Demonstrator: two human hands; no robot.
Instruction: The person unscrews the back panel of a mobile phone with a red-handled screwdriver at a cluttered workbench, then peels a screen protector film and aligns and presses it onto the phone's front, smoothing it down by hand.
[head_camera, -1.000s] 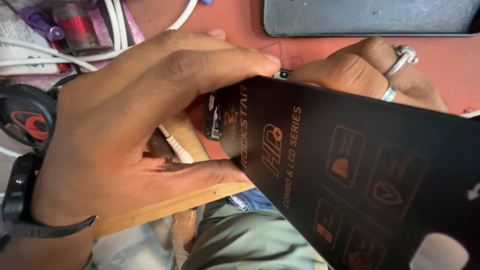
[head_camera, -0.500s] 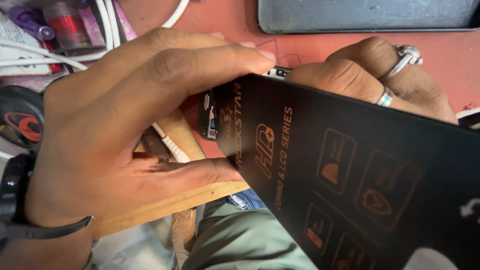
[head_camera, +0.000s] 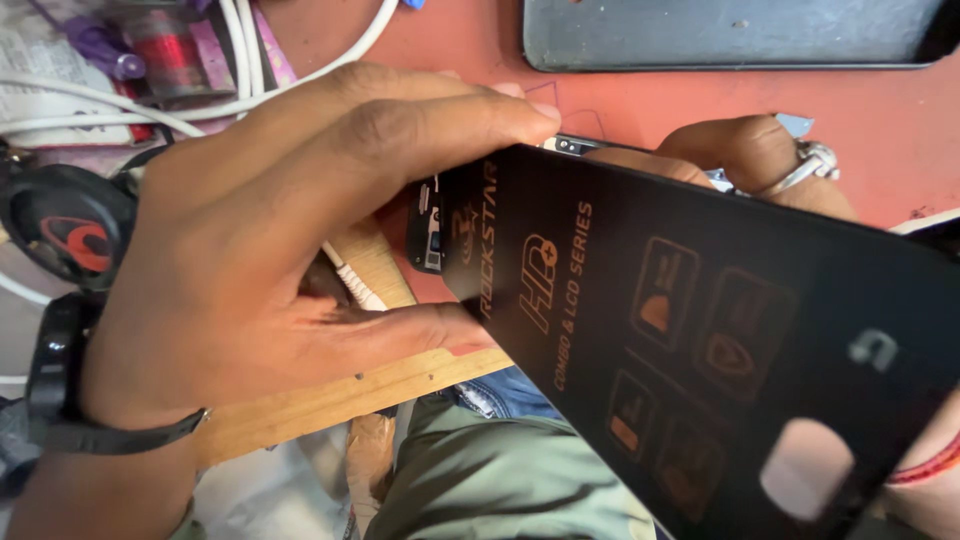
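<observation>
- The left hand (head_camera: 270, 270) grips one end of a flat black box (head_camera: 700, 340), fingers along its top edge and thumb pressed against the lower edge.
- The right hand (head_camera: 760, 165), wearing rings, sits behind the box's far side, closed on it; a small phone part (head_camera: 430, 225) peeks out between both hands.
- Compared with a moment ago, the box sits slightly farther right and its grip is unchanged, so the handling looks steady.
- Beyond the left hand, white cables (head_camera: 250, 60) lie on the red tabletop (head_camera: 880, 120).
</observation>
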